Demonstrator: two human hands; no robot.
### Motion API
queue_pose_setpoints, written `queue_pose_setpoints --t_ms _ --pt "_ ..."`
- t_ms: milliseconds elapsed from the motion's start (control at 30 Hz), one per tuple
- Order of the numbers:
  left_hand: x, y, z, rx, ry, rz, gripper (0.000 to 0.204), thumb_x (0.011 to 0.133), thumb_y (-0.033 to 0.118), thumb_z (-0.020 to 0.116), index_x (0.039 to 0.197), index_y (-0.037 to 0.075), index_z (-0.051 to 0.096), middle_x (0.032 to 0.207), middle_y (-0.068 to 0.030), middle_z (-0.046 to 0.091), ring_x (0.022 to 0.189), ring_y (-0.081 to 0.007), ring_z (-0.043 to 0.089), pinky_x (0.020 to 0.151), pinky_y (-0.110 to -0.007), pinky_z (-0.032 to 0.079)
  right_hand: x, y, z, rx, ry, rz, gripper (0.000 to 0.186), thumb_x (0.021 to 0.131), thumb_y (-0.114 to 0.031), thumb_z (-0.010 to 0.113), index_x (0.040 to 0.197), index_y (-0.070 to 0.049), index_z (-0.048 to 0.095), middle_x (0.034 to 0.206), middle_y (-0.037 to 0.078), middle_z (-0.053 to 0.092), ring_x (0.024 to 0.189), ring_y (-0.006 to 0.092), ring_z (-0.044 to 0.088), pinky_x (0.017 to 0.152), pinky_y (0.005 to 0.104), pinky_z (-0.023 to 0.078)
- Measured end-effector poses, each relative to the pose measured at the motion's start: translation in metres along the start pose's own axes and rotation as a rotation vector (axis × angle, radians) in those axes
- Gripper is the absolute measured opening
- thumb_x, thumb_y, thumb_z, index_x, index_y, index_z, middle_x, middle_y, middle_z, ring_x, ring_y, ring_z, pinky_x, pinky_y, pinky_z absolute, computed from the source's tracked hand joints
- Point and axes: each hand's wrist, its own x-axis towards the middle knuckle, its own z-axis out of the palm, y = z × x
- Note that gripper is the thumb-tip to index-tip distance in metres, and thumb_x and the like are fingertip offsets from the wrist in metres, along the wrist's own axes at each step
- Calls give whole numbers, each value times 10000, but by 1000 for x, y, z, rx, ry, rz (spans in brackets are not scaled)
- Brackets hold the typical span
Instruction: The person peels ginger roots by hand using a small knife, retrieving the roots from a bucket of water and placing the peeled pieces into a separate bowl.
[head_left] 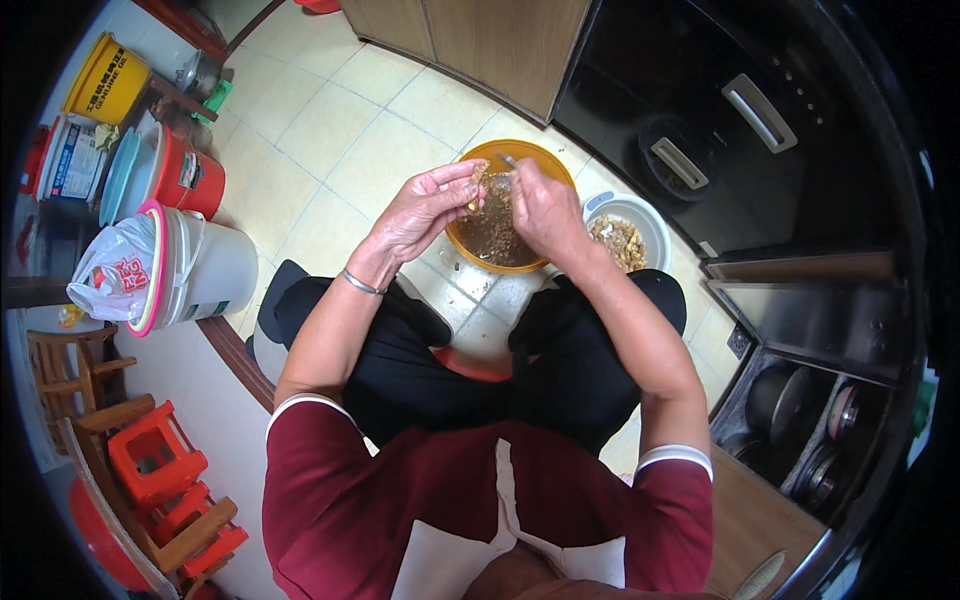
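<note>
My left hand (428, 205) pinches a small knobbly brown piece (475, 180), with some pale yellow showing at its lower end, over the left side of an orange basin (463, 240). My right hand (540, 210), closed on a small metal tool (509, 161), possibly a knife, is just to the right of the piece. The basin holds brown, murky contents with many small bits. Behind my right forearm, a white bowl (656, 234) holds pale yellow and brown pieces.
Stacked buckets (185, 172) and a white bucket (208, 275) with a plastic bag stand at left. Red stools (150, 450) and wooden chairs are lower left. A wooden cabinet (480, 45) is beyond the basin. A black appliance front (650, 80) and open pot shelves (790, 420) are at right.
</note>
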Motion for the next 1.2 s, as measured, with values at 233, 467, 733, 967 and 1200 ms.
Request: queue_pose_setpoints --t_ms 233,467,733,967,1200 --pt "3 -1 -2 -57 -29 -49 532 958 76 642 1440 -21 439 1131 -68 665 990 -114 656 874 -236 550 2 6 12 -35 -57 -50 135 974 -143 524 926 -20 495 688 237 624 644 452 635 574 530 504" --pt "1 5 1 -133 -106 -22 554 962 84 630 1459 -22 408 1073 -50 639 969 -121 628 922 -292 527 1 -1 -7 117 -74 81 137 991 -152 495 946 -23 498 693 266 612 650 471 620 581 549 483" --pt "-1 4 6 -317 -122 -79 543 975 61 603 1466 -21 388 1095 -84 617 985 -144 627 927 -323 544 4 -1 3 31 -96 -4 132 983 -147 523 934 -28 498 695 239 610 649 454 619 570 525 482" --pt "2 4 6 -293 -121 -49 533 970 56 611 1452 -34 403 1054 -79 628 942 -151 635 887 -302 556 -2 -10 -1 115 -33 -165 130 966 -151 530 936 -27 511 678 215 642 615 416 653 545 511 513" --pt "0 2 7 -186 -117 -42 535 967 53 617 1450 -35 405 1037 -79 638 909 -143 639 879 -280 557 6 -2 0 0 -51 -11 129 977 -136 536 919 -28 496 668 233 604 632 440 625 556 519 490"
